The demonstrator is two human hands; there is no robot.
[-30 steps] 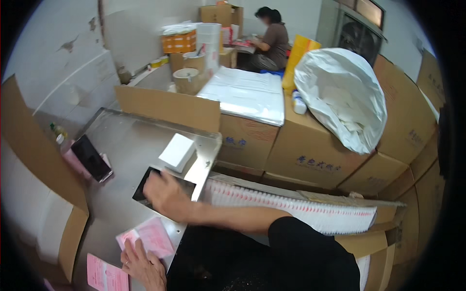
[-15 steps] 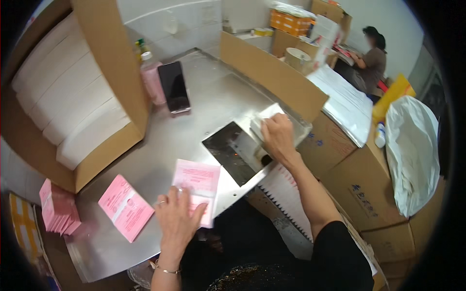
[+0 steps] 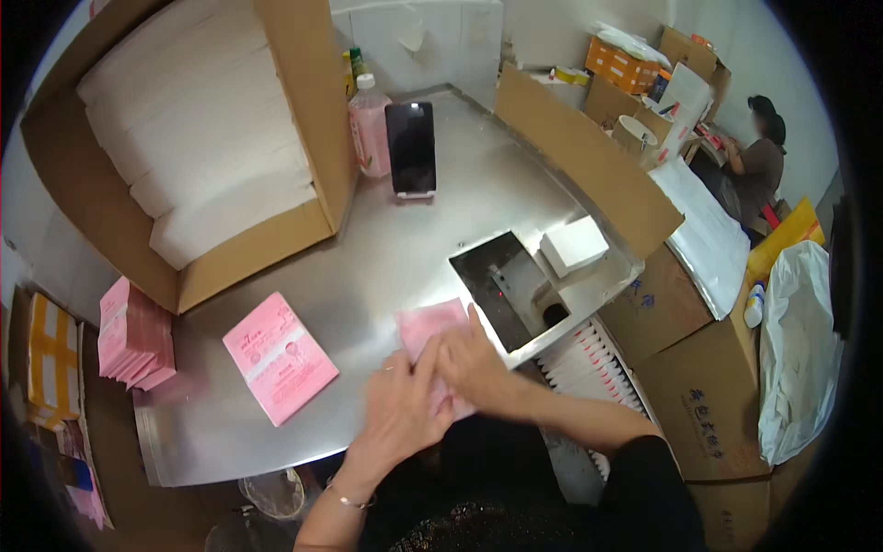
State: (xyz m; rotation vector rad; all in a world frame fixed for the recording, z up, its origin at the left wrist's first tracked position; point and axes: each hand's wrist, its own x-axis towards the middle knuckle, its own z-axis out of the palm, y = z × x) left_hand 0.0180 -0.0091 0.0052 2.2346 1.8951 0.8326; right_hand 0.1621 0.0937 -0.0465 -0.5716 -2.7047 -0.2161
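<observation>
Both my hands meet over a pink packet (image 3: 432,318) near the front edge of the metal table. My left hand (image 3: 405,403) presses and grips its near part, thumb toward the right. Overlapping those fingers, my right hand (image 3: 471,370) is closed on the packet's right side, slightly blurred. The fingers cover most of the packet. To the left lies a flat pile of pink printed packets (image 3: 280,359) with a pale band across. A white block (image 3: 575,247) stands at the right side of a dark rectangular opening (image 3: 501,287) in the tabletop.
A large carton of white stacks (image 3: 258,241) stands at left, with bundled pink packets (image 3: 134,333) below it. A phone (image 3: 411,152) leans on a stand beside a pink bottle (image 3: 370,129). Cardboard boxes (image 3: 704,405) line the right. Another person (image 3: 760,166) sits far right.
My right hand has let go of the white block by the opening and come left onto the pink packet. My left hand has moved over the packet too. The view has shifted.
</observation>
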